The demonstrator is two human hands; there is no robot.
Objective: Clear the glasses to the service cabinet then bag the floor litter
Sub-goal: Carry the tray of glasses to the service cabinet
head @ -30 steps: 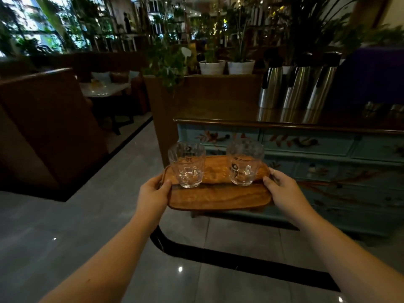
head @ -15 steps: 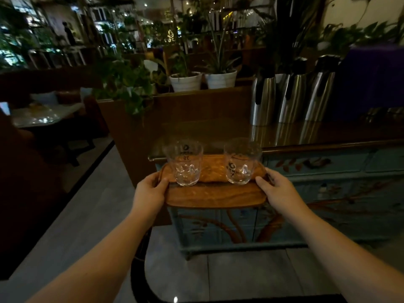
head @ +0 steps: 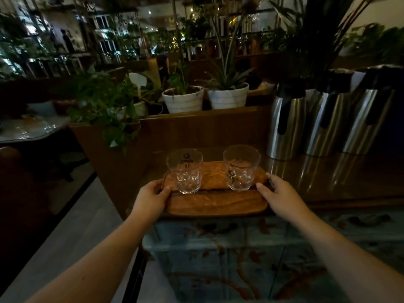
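Two empty clear glasses stand upright on a wooden tray (head: 216, 204): the left glass (head: 185, 171) and the right glass (head: 240, 168). My left hand (head: 150, 197) grips the tray's left end and my right hand (head: 279, 192) grips its right end. The tray sits at the front left corner of the service cabinet's dark glossy top (head: 338, 178); I cannot tell whether it rests on the top or hovers just above it. The cabinet's painted blue front (head: 251, 254) shows below the tray.
Three steel thermos jugs (head: 323, 119) stand on the cabinet top right of the tray. A wooden planter ledge with white pots (head: 183, 99) and leafy plants runs behind. A dining table (head: 28, 127) is at the left, grey floor (head: 72, 232) below.
I have come closer to the cabinet and the tray has moved forward from in front of the cabinet to over its top corner. Both hands have kept their grip on the tray ends.
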